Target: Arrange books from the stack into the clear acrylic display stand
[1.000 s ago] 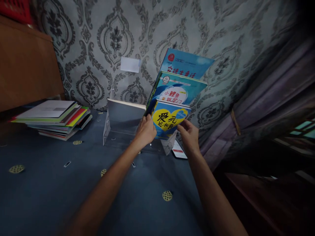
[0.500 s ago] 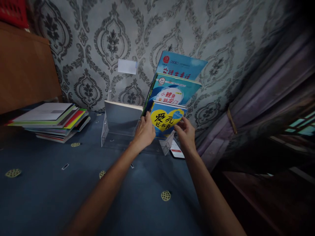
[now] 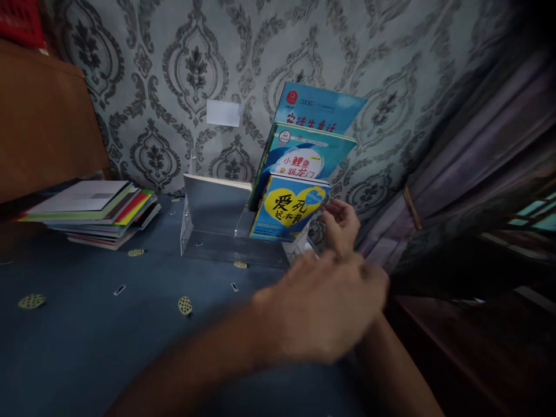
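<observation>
A small blue book with a yellow heart (image 3: 284, 207) leans in the right half of a clear acrylic book stand (image 3: 212, 243). Behind it rise a teal picture book (image 3: 332, 153) and a taller blue book (image 3: 325, 107). In the stand's left half sits a dark grey-covered book (image 3: 217, 202). My right hand (image 3: 343, 226) is just right of the heart book's edge, fingers loosely bent and holding nothing that I can see. Crossing in front of my right wrist is my left hand (image 3: 324, 307), its fingers smeared by motion.
A stack of books (image 3: 93, 214) lies at the left, by a brown wooden box (image 3: 43, 121). Patterned wallpaper (image 3: 195, 75) backs the blue tabletop (image 3: 108, 341). At the right hangs a tied curtain (image 3: 434, 179). A phone beside the stand is mostly hidden.
My left hand has left the heart book and swung right and nearer, over my right wrist. My right hand has drawn slightly right, off the book. The book stays leaning in the stand.
</observation>
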### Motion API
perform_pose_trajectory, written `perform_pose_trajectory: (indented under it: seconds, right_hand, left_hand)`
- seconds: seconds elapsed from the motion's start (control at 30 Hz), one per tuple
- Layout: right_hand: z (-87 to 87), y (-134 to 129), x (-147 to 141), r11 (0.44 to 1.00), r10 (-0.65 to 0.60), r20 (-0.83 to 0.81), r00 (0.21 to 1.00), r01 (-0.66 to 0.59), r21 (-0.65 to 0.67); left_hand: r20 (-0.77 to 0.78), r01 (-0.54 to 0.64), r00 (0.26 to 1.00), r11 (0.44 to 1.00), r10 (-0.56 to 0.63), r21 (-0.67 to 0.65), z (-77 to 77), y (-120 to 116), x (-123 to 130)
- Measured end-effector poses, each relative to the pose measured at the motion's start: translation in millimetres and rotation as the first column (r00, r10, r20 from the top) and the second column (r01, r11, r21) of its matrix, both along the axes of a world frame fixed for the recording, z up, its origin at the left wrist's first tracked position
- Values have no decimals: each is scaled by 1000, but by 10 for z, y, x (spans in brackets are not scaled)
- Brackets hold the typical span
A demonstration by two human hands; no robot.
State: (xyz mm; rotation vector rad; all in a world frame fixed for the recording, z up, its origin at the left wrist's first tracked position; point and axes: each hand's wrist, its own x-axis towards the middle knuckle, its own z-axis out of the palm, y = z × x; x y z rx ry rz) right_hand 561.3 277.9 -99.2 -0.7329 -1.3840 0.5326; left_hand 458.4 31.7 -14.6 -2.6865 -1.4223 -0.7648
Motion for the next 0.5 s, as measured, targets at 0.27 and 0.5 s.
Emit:
perform_pose_trajectory:
  seconds: [0.27,0.5]
  right_hand:
    - [126,-270,-102,991,-28,41,999,22,132]
    - [181,-320,-91,989,-63,91,994,50,138]
  left_hand:
    - [-192,161,960,962,-204,-218,0,-255,-6]
    - [-246,75,963,987,-108,-142,-108,-211,-31]
